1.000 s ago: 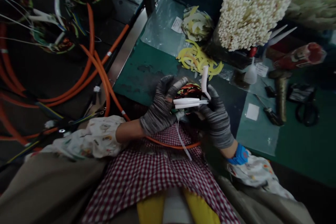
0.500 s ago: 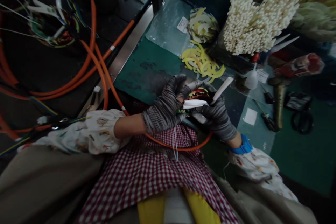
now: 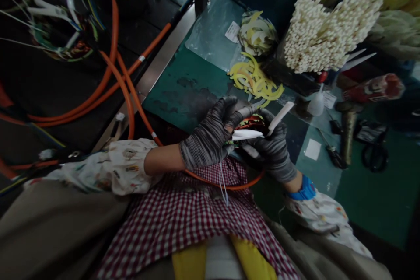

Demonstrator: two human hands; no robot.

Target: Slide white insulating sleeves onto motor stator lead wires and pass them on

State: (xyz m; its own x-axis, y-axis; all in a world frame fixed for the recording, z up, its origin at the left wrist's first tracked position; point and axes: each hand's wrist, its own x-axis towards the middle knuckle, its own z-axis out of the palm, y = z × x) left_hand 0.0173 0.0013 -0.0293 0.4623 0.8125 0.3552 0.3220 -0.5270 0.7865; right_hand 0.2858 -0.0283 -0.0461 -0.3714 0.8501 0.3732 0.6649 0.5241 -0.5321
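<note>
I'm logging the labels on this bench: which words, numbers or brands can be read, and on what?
No text is readable.
Upper-left label, on clear plastic: print too small.
Middle label, beside the white nozzle: too small and blurred.
Lower label, left of the screwdriver: no print discernible.
Red container: markings too blurred.

Reddish windings (image 3: 253, 121), white sleeves (image 3: 247, 134) jutting, sit between left hand (image 3: 208, 138) and right hand (image 3: 276, 151).

A workshop, judging by the screwdriver (image 3: 336, 156), hammer (image 3: 347, 133), orange cables (image 3: 114, 30) and copper windings (image 3: 78, 52).
</note>
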